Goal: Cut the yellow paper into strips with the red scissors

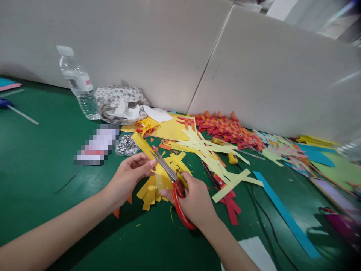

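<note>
Between the thumb and fingers of my left hand [134, 172] is a yellow paper strip [142, 144], its free end pointing up and away. My right hand [193, 195] grips red-handled scissors [168, 168], whose blades lie at the strip close to my left fingertips. Whether the blades are parted is hard to make out. Below the blades lie several cut yellow paper pieces [148, 194], partly hidden by my hands. A small bag of googly eyes [127, 145] rests just beyond my left hand.
Pale yellow strips [222, 158] and woven red-orange paper fish [225, 128] lie beyond my right hand. A water bottle [80, 88] and patterned cloth pouch [121, 101] stand by the grey partition [126, 41]. A blue strip [284, 212] and dark cable [266, 218] cross the green table's right side.
</note>
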`<state>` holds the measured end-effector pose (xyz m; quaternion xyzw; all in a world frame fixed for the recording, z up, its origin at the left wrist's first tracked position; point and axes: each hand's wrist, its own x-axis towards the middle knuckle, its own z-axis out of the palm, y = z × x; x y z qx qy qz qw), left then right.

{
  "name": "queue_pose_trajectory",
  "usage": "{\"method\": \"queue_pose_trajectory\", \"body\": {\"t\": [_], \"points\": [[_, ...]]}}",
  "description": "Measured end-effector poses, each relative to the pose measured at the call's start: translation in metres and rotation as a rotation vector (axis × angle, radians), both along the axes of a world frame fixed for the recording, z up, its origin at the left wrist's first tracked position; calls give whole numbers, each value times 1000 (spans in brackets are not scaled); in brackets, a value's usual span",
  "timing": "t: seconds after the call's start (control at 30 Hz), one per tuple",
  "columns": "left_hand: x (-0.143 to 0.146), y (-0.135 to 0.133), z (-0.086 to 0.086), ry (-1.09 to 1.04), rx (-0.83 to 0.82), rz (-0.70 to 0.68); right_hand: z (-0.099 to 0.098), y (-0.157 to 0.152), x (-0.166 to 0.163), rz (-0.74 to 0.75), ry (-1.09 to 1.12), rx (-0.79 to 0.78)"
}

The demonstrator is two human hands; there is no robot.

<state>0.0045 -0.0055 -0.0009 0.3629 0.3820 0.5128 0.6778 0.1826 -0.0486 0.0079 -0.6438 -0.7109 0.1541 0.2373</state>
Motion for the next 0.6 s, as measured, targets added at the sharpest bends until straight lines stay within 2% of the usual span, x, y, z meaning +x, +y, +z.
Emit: {"method": "queue_pose_trajectory", "body": {"t": [0.17, 0.6], "points": [[-1, 0, -2, 4, 1, -68, 0, 0, 1, 4, 1, -17], [-1, 0, 0, -13, -19, -91, 1, 1, 0, 13, 40, 28]]}}
